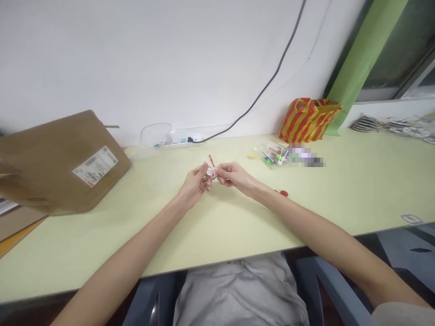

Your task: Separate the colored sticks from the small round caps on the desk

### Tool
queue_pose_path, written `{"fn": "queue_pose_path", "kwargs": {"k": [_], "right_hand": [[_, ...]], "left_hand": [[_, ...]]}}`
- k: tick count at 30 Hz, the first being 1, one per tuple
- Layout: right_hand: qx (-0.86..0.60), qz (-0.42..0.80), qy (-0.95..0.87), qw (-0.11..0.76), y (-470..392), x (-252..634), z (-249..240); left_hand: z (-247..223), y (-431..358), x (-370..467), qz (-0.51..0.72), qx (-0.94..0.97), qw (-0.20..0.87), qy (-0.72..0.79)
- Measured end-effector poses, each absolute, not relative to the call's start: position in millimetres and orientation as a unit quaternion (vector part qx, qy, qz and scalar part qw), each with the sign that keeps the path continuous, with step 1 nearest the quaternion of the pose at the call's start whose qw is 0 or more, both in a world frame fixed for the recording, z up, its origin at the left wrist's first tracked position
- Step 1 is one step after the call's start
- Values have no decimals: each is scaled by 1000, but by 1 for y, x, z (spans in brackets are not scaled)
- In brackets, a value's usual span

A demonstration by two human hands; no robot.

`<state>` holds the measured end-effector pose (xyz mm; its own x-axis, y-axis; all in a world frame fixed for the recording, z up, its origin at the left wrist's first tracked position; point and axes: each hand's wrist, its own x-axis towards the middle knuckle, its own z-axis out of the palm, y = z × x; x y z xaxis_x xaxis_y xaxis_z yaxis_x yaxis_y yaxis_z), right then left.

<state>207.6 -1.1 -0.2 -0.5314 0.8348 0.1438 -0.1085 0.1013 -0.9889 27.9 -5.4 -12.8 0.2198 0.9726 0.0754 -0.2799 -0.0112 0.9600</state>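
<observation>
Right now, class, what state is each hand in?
Left hand: closed, pinching a small white disc.
Right hand: closed, pinching right beside the disc; exactly what it grips is too small to tell.

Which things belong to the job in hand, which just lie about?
Job: small white piece and red stick, at left hand and right hand; likely coloured plastic pieces, red disc.
Lying about, apparently: cardboard box, striped bag, power strip, black cable.
</observation>
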Motion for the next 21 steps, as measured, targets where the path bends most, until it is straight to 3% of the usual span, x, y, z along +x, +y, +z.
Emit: {"fn": "queue_pose_path", "kwargs": {"k": [21], "right_hand": [[-293, 593, -637, 396, -7, 200, -8]], "left_hand": [[-14, -16, 37, 525, 451, 617, 373]]}}
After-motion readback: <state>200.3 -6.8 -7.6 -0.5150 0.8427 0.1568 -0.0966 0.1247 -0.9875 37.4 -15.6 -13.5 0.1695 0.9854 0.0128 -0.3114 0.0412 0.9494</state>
